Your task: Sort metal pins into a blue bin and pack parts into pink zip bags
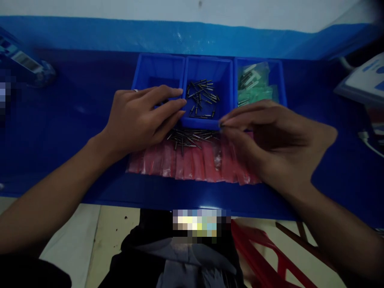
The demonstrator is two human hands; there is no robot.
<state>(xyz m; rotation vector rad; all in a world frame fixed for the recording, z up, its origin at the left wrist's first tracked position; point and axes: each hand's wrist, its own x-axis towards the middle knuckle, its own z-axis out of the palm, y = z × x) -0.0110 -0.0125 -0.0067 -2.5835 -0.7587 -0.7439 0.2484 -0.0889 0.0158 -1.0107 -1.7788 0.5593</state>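
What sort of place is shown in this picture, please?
It looks like a workbench, perhaps in a workshop: three blue bins, one holding loose metal pins, stand behind a row of reddish plastic bags.

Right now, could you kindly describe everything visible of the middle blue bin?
The middle blue bin looks plastic: rectangular, open-topped, rimmed. It stands upright between two similar bins on the table, slim metallic pins scattered inside. The left hand is at its left rim, the right hand near its front right corner; contact is unclear.
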